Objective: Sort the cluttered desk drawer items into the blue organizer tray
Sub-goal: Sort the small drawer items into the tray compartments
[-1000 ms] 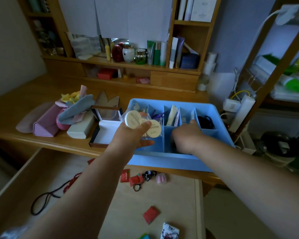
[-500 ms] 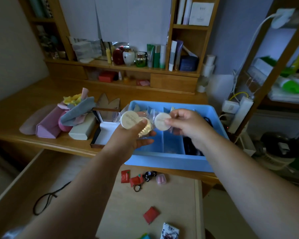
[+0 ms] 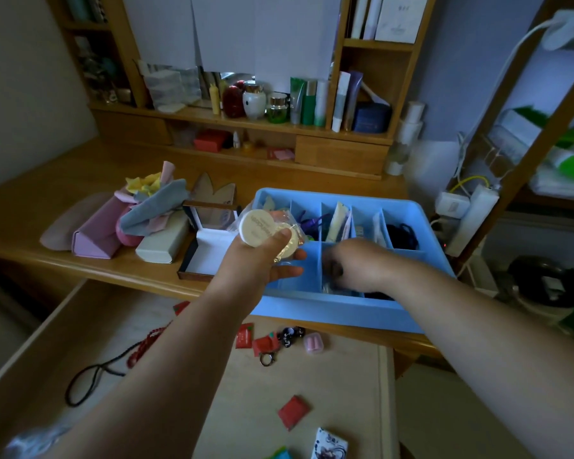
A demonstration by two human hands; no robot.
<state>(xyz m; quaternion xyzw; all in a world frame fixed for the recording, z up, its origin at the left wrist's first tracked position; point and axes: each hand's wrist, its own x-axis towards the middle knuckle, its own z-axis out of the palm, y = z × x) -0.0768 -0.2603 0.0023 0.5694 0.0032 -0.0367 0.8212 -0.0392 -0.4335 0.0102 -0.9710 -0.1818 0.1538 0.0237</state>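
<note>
Clearly the blue organizer tray point(image 3: 345, 311) is the hub of the work, standing on the desk edge just beyond the open drawer point(image 3: 212, 385) so that things can go straight up from one into the other. Over the tray's near left corner the left hand point(image 3: 262, 260) holds a small stack of round cream-coloured containers point(image 3: 257, 226) in clear wrapping, thumb pressed on top and fingers curled beneath, apparently keeping them as a supply within reach of the other hand. The right hand point(image 3: 355, 268) reaches down into the tray's near middle compartment, knuckles up and fingers turned under; whether it pinches something or has let go cannot be told, since the fingertips are hidden behind the divider. At a guess it is setting one such piece there. Along the tray's far row, the compartments hold purple looped ties point(image 3: 309, 223), pale flat sachets point(image 3: 337, 220) standing on edge, and a dark cord bundle point(image 3: 401, 235) at the far right; the near left compartment looks mostly bare blue. Below the tray, the drawer still keeps red packets point(image 3: 292, 413), a keyring with dark beads point(image 3: 289, 336), a small pink case point(image 3: 313, 343) and a black and red cord point(image 3: 113, 366), so sorting seems well short of done.
</note>
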